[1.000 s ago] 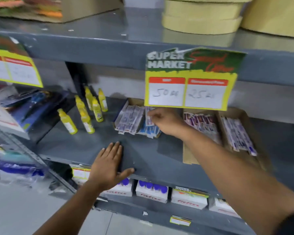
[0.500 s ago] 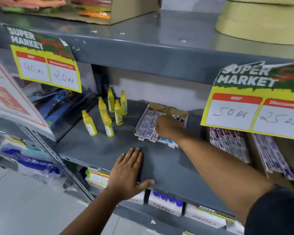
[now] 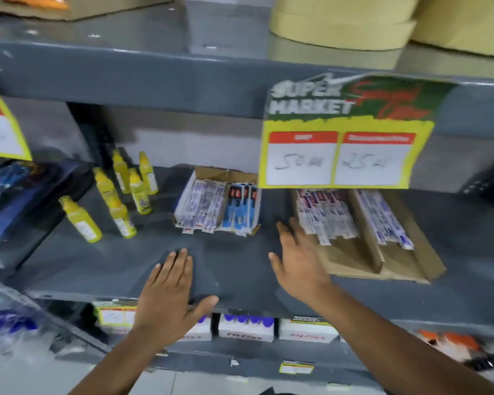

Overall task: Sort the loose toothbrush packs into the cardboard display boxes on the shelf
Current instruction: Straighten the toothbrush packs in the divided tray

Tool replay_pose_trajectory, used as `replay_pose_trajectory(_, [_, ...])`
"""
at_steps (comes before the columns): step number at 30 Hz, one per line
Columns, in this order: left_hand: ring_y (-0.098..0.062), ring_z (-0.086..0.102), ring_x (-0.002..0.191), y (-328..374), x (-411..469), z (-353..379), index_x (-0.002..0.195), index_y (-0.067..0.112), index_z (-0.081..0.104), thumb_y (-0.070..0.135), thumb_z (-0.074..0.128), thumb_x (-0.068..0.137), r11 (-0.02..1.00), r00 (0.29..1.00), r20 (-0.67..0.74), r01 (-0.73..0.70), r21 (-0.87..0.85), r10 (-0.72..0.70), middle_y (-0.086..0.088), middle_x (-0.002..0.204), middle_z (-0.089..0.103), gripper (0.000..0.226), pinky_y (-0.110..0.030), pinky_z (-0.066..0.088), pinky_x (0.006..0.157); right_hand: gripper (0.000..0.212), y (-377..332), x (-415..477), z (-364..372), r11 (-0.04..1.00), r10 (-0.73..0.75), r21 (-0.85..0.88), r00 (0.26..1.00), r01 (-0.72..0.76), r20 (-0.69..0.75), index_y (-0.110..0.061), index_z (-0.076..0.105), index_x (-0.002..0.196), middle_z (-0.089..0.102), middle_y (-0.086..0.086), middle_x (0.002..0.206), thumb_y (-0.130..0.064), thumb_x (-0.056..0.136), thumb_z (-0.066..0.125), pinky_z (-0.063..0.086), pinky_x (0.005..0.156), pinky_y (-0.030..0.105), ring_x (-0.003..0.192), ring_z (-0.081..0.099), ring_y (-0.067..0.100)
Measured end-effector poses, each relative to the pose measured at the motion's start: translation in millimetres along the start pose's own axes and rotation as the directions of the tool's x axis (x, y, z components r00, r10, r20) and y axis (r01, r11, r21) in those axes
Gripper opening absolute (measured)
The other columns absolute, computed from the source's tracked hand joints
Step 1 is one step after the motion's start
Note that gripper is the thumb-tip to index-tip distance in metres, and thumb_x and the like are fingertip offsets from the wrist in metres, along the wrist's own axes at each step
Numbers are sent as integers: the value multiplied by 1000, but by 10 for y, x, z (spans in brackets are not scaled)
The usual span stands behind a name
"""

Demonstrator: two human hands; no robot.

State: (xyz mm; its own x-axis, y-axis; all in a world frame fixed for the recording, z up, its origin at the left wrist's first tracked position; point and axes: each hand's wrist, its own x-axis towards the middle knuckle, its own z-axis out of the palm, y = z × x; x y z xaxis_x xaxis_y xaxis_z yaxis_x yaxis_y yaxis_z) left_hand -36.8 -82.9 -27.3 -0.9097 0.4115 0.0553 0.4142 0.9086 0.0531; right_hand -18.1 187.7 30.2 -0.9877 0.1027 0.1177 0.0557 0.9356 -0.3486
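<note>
Two cardboard display boxes stand on the grey shelf (image 3: 103, 269). The left box (image 3: 211, 173) holds white-purple toothbrush packs (image 3: 200, 206) in one half and blue packs (image 3: 241, 208) in the other. The larger right box (image 3: 382, 263) holds white-purple packs (image 3: 322, 215) left of its divider and more packs (image 3: 382, 218) on the right. My left hand (image 3: 169, 292) lies flat on the shelf's front edge, fingers spread. My right hand (image 3: 300, 260) hovers open between the boxes, beside the right box's left edge, holding nothing.
Several yellow bottles (image 3: 117, 201) stand left of the boxes. A yellow price sign (image 3: 345, 135) hangs from the shelf above and hides the back of the right box. White product boxes (image 3: 246, 329) line the lower shelf. Blue packaged goods (image 3: 9, 201) sit far left.
My right hand has drawn back from the left box, where it was touching the packs, and now hovers open near the right box. The left hand stayed flat on the shelf.
</note>
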Motion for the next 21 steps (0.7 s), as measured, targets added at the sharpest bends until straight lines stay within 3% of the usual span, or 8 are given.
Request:
replay_pose_trajectory(2, [-26, 8, 147, -38, 9, 13, 150, 6, 14, 85, 2, 76, 999, 1000, 27, 16, 29, -16, -11, 161, 11, 109, -42, 11, 119, 63, -30, 52, 26, 997, 43, 60, 999, -42, -26, -14, 25, 149, 1, 22, 160, -17, 91, 50, 31, 110, 35, 145, 18, 35])
replay_pose_trajectory(5, [-22, -2, 148, -48, 31, 27, 151, 9, 3, 87, -7, 70, 999, 998, 48, 32, 41, -34, -8, 162, 1, 112, -40, 4, 119, 69, -28, 144, -9, 989, 78, 120, 996, -81, 32, -17, 24, 150, -1, 19, 160, -3, 88, 49, 37, 104, 33, 142, 25, 35])
replay_pose_trajectory(8, [-21, -4, 147, -26, 27, 8, 151, 9, 4, 87, -9, 69, 998, 998, 49, 32, 49, -35, -8, 162, 1, 114, -38, 1, 118, 62, 38, 149, -58, 993, -25, 119, 998, 18, 56, -15, 27, 149, 12, 17, 159, -18, 92, 52, 35, 107, 35, 142, 27, 33])
replay_pose_trajectory(10, [-17, -11, 145, -28, 22, -6, 151, 9, 0, 87, -9, 70, 997, 998, 60, 31, 64, -35, -7, 162, -3, 112, -36, -3, 117, 53, 136, 128, -132, 985, -27, 171, 998, 37, -62, -9, 41, 140, 37, 21, 148, -28, 93, 52, 40, 102, 39, 132, 41, 36])
replay_pose_trajectory(13, [-16, -14, 145, -11, 20, -26, 151, 10, -3, 87, -8, 70, 997, 996, 76, 45, 66, -50, -6, 162, -6, 111, -35, -5, 116, 34, 458, 159, -296, 994, 44, -82, 951, -73, -307, -14, 63, 115, 66, 13, 115, -25, 85, 55, 46, 91, 43, 109, 57, 36])
replay_pose_trajectory(15, [-19, -9, 147, -1, 15, -40, 151, 10, -2, 87, -7, 70, 997, 995, 80, 51, 58, -55, -6, 162, -5, 112, -36, -3, 117, 34, 661, 209, -405, 925, 126, -342, 982, -168, -141, -24, 67, 108, 67, 4, 113, -20, 76, 57, 35, 101, 50, 117, 50, 32])
replay_pose_trajectory(17, [-20, -7, 147, 4, 8, -53, 151, 10, -2, 87, -7, 69, 998, 995, 89, 46, 49, -50, -6, 162, -4, 112, -38, 0, 119, 37, 779, 266, -443, 871, 199, -465, 979, -159, 38, -33, 64, 110, 65, -3, 114, -27, 75, 58, 23, 105, 54, 120, 46, 29])
replay_pose_trajectory(21, [-20, -5, 147, 17, 7, -61, 151, 10, 0, 87, -5, 70, 998, 996, 77, 53, 34, -55, -6, 162, -2, 112, -39, 2, 119, 34, 815, 384, -392, 845, 146, -527, 987, -89, 67, -33, 66, 104, 68, -4, 103, -34, 72, 56, 26, 98, 49, 106, 53, 25])
